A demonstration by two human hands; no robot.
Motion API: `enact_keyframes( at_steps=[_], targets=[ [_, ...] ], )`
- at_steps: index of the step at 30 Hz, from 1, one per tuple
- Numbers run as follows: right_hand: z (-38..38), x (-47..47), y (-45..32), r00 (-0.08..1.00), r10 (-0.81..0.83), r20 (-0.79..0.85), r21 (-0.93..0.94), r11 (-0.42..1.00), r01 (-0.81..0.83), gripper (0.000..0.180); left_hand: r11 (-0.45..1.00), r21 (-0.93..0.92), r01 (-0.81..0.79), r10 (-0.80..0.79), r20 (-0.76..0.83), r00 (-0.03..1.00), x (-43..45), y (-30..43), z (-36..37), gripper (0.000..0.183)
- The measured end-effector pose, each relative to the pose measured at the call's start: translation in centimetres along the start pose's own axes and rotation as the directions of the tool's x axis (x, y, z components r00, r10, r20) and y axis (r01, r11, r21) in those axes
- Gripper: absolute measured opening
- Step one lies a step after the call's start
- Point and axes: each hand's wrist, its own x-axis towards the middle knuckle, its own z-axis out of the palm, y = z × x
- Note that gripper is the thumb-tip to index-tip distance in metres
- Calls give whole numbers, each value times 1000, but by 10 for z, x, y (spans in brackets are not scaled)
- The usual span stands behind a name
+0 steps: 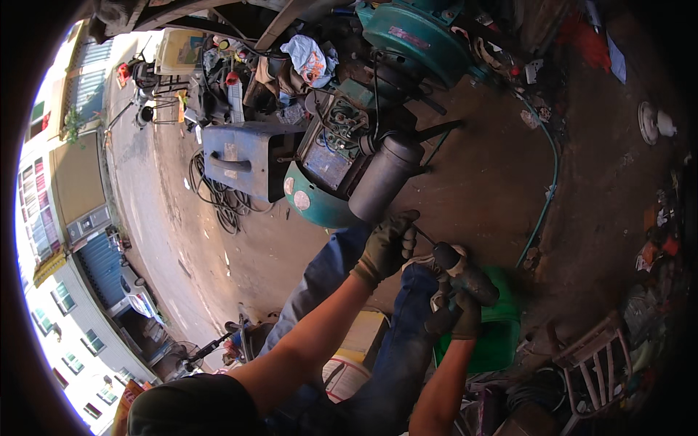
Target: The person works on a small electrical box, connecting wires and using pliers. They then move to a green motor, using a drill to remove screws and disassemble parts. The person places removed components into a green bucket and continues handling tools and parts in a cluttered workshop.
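My right hand (pixel 468 316), in a dark work glove, is wrapped around the handle of a power drill (pixel 473 280). The drill's chuck (pixel 446 255) points up and left, with a long thin bit (pixel 424 234) in it. My left hand (pixel 384 248), gloved too, is curled at the bit's far end. Whether its fingers pinch the bit or a small piece is hidden. Just beyond my left hand stands a small engine-like machine (pixel 341 128) with exposed metal parts. A dark grey cylinder (pixel 387 177) and a curved teal guard (pixel 313 201) are on its near side.
A blue metal box with a handle (pixel 237 158) sits left of the machine, beside coiled cable (pixel 218 210). Behind is a large teal round housing (pixel 417 41). A green plastic container (pixel 504 316) stands by my right hand; a chair-like frame (pixel 594 365) lies lower right. A green hose (pixel 548 196) crosses the floor.
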Motion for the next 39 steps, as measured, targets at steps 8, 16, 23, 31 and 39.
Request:
enact_keyframes(
  at_steps=[8, 16, 23, 31, 39],
  targets=[
    [48, -118, -134, 989, -143, 29, -730, 673, 119, 58, 979, 139, 146, -155, 57, 986, -116, 80, -23, 23],
    [388, -13, -218, 959, -39, 282, -956, -99, 277, 43, 992, 25, -123, 114, 224, 968, -110, 192, -73, 29],
    [609, 172, -119, 911, 392, 125, -904, -334, 267, 44, 965, -229, -125, 130, 4, 992, -54, 230, -132, 31],
    [661, 347, 6, 803, 339, -490, -468, -880, 86, 18, 968, -207, -139, 112, -138, 984, 45, 207, -145, 33],
    [624, 422, 84, 637, 280, -718, -229, -960, 164, 29, 907, -399, -134, 168, 53, 984, 87, 167, -122, 42]
  ],
)
